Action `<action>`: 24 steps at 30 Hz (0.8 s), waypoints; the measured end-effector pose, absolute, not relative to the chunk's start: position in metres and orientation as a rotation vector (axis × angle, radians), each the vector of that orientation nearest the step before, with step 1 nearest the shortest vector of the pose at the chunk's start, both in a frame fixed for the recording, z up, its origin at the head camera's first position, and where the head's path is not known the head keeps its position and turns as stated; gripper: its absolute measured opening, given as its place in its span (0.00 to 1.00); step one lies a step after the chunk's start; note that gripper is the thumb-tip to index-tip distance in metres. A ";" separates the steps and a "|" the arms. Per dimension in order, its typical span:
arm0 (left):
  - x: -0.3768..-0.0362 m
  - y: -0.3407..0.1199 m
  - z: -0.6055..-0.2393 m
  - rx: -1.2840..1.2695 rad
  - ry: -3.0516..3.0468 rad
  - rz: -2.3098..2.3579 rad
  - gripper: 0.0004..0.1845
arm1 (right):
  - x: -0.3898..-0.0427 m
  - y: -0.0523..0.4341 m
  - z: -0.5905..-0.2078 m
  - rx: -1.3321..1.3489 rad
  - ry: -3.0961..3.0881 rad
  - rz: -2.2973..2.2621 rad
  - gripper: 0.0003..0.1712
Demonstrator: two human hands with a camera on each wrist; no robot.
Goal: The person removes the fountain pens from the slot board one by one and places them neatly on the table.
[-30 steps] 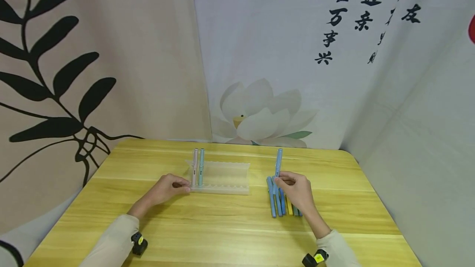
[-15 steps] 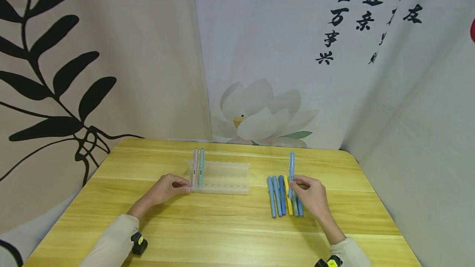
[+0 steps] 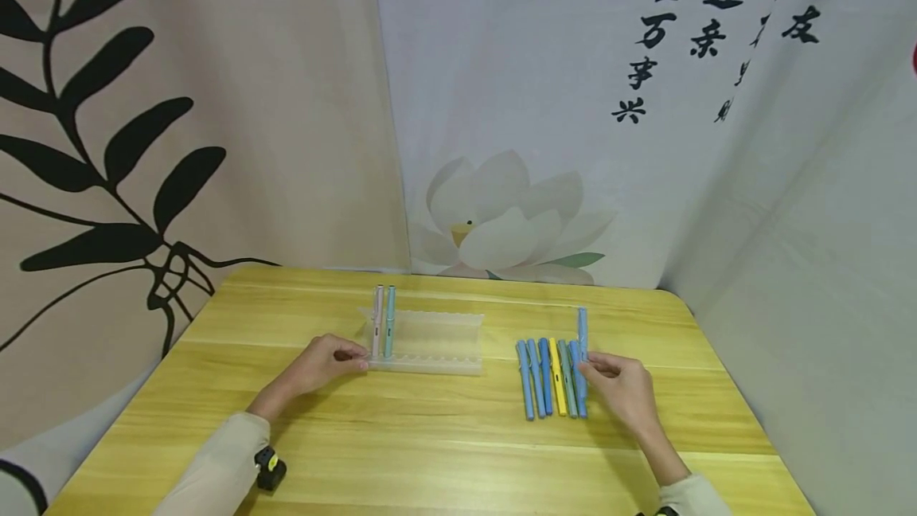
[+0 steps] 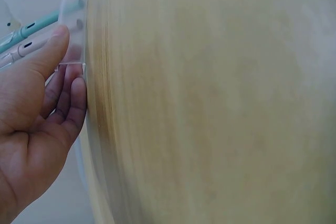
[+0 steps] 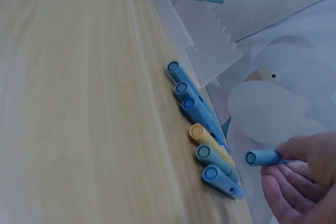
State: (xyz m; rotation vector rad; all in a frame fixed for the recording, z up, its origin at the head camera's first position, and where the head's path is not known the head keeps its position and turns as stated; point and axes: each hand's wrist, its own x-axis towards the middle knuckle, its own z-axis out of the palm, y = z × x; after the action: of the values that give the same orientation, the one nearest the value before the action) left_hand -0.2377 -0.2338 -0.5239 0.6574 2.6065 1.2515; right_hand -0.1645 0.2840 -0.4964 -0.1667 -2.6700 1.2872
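Observation:
My left hand holds the left front corner of a clear plastic pen rack; in the left wrist view the thumb presses its edge from above. A pink pen and a teal pen lean side by side in the rack's left end. My right hand pinches a light blue pen between thumb and fingers, raised over the right end of a row of pens. That row holds several blue pens, a yellow pen and a green pen, lying parallel.
The wooden table carries the rack left of centre and the pen row to its right. Behind its far edge hangs a curtain with a lotus print and black writing.
My right hand has moved right with the light blue pen, passing over the row from its left part to its right end. The left hand and rack have stayed put.

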 end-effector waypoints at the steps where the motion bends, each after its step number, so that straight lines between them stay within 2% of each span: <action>1: -0.237 -0.234 -0.524 0.659 2.606 1.252 0.13 | -0.164 0.285 -0.497 -0.181 -2.676 1.281 0.21; 16: -0.236 -0.232 -0.521 0.665 2.616 1.248 0.12 | -0.159 0.302 -0.505 -0.256 -2.765 1.206 0.17; 24: -0.236 -0.233 -0.522 0.661 2.613 1.247 0.13 | -0.157 0.305 -0.512 -0.272 -2.795 1.267 0.19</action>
State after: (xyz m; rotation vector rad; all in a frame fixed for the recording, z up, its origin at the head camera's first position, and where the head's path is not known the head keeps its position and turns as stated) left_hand -0.2364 -0.2328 -0.5217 0.6614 2.6129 1.2470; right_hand -0.1572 0.3055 -0.5120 -0.2718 -2.7950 1.2671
